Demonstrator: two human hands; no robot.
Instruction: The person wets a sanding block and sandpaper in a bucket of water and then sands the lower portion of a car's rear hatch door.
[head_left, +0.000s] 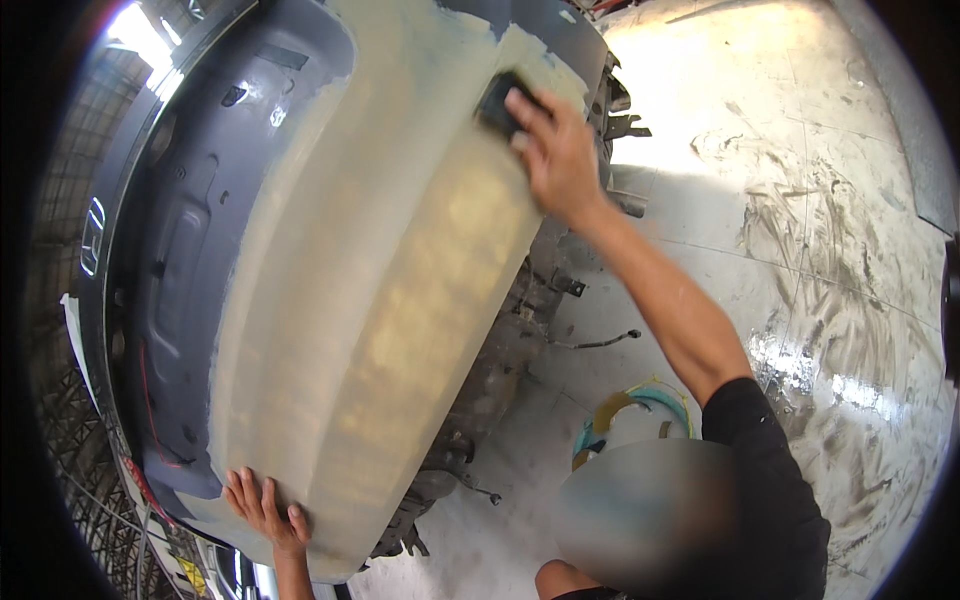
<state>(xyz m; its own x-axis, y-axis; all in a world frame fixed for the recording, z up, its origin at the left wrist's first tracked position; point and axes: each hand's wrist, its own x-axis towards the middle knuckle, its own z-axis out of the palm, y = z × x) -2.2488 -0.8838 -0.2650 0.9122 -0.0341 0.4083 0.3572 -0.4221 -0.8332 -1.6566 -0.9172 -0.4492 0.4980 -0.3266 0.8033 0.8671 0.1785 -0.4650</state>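
Note:
My right hand (555,155) grips a dark rectangular block (505,100) against the upper right part of a large curved car body panel (340,250), its fingers slightly blurred. Pale beige filler (440,310) covers much of the panel, with yellower patches on the right half, beside a grey recessed section (180,280) on the left. My left hand (270,510) lies with fingers apart on the filler at the panel's lower left.
Metal brackets (570,285) and a hanging cable (590,340) stick out along the panel's right edge. A bucket (610,410) with a teal rim stands on the smudged pale floor (780,200). A roof truss (70,400) shows at the far left.

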